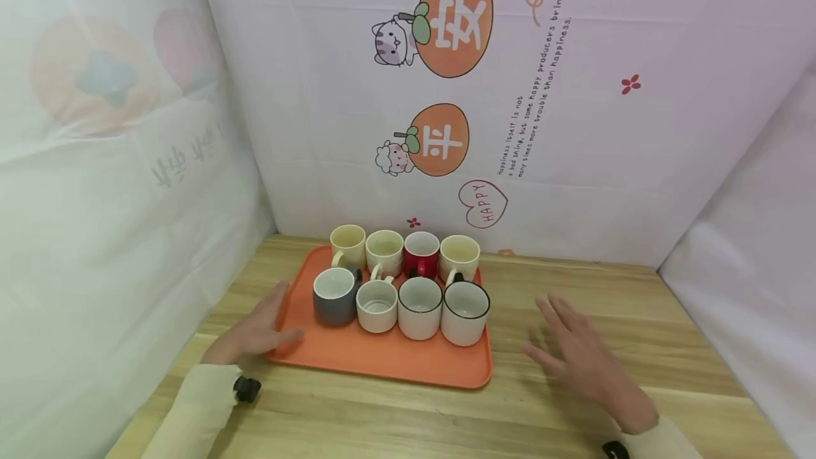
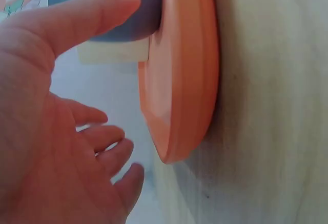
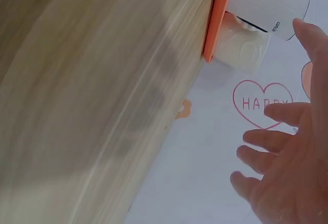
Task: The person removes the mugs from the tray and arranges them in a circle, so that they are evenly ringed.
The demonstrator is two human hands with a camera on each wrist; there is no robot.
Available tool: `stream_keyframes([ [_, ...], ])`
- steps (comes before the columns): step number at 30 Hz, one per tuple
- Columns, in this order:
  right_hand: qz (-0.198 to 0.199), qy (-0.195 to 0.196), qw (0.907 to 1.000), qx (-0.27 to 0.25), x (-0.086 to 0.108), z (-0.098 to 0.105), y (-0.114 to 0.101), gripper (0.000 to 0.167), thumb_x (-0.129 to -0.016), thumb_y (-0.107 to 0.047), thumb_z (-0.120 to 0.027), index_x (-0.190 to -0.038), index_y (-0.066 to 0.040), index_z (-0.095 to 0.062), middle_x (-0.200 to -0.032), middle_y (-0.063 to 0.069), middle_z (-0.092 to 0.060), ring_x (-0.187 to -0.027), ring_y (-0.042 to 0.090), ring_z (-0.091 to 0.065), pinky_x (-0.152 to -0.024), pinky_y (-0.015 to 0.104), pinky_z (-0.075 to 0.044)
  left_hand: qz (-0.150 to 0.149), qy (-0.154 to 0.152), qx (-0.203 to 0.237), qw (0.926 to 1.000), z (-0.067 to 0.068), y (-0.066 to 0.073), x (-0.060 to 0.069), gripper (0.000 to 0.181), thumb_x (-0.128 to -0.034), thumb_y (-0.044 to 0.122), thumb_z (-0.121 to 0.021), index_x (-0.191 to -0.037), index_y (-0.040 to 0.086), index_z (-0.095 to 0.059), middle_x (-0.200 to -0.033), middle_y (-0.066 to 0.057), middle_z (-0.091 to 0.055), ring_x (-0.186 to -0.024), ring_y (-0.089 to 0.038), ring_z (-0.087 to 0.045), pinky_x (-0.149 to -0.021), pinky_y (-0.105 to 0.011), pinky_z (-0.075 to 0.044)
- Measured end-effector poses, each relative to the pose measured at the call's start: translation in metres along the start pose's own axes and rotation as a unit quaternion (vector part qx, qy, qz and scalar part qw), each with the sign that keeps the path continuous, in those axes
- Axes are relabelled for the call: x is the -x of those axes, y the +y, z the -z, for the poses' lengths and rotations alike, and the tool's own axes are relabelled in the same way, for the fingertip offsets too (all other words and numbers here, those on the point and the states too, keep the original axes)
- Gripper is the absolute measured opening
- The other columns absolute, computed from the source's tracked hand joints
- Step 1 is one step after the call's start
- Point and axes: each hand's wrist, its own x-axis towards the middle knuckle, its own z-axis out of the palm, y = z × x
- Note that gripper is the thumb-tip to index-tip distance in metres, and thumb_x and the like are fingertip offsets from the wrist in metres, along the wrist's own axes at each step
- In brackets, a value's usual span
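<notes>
An orange tray [image 1: 382, 360] carries several mugs in two rows. Its front row has a dark grey mug [image 1: 335, 309], a small cream mug [image 1: 376, 317] and two white mugs with black rims [image 1: 421, 321]. Behind them are a yellow mug [image 1: 348, 250], a pale green mug [image 1: 384, 261], a red mug [image 1: 421, 261] and a cream mug [image 1: 460, 268]. At the tray's left edge is my left hand [image 1: 258, 324], fingers loosely spread and holding nothing; whether it touches the rim I cannot tell. My right hand [image 1: 583, 353], also spread, hovers beside the tray's right side, apart from it.
The tray lies on a wooden table [image 1: 357, 416]. A white printed cloth [image 1: 319, 91] rises behind the table's back edge, and white cloth also hangs at the left [image 1: 95, 232] and right sides. A dark band [image 1: 246, 389] sits at the left sleeve.
</notes>
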Motion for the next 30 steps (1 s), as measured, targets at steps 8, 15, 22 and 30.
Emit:
stream_keyframes([
  [8,0.001,-0.003,0.9987,-0.051,-0.011,-0.006,-0.011,0.095,-0.096,-0.049,-0.074,-0.166,-0.003,-0.030,-0.168,0.028,-0.033,-0.150,0.054,-0.038,-0.114,0.075,-0.035,0.020,-0.045,0.109,0.9929,0.005,-0.015,-0.006,0.113,-0.0912,0.030,-0.080,-0.166,-0.008,-0.005,-0.173,-0.034,-0.011,-0.159,-0.057,-0.013,-0.125,-0.072,-0.017],
  [15,0.011,0.006,0.9945,-0.104,-0.022,-0.016,-0.022,0.096,-0.091,-0.047,-0.080,-0.160,0.004,-0.037,-0.162,0.031,-0.042,-0.146,0.055,-0.043,-0.115,0.072,-0.036,0.012,-0.070,0.210,0.9751,0.006,-0.030,-0.011,0.110,-0.0920,0.014,-0.078,-0.166,-0.008,0.001,-0.174,-0.033,-0.002,-0.160,-0.056,-0.006,-0.127,-0.068,-0.014],
  [22,0.002,0.014,0.9913,-0.131,-0.034,-0.031,-0.033,0.095,-0.087,-0.047,-0.084,-0.155,0.006,-0.045,-0.156,0.030,-0.051,-0.143,0.053,-0.050,-0.114,0.069,-0.041,0.003,-0.080,0.229,0.9700,0.007,-0.038,-0.010,0.104,-0.0915,0.002,-0.072,-0.166,-0.010,0.000,-0.174,-0.034,0.000,-0.158,-0.058,-0.007,-0.124,-0.067,-0.023],
  [30,-0.032,0.024,0.9830,-0.179,-0.046,-0.044,-0.043,0.096,-0.085,-0.050,-0.085,-0.155,0.005,-0.047,-0.153,0.027,-0.056,-0.141,0.048,-0.055,-0.112,0.065,-0.046,-0.002,-0.091,0.217,0.9719,0.006,-0.041,-0.011,0.107,-0.0859,-0.003,-0.070,-0.167,-0.006,-0.001,-0.175,-0.030,-0.001,-0.160,-0.055,-0.007,-0.123,-0.043,-0.035],
])
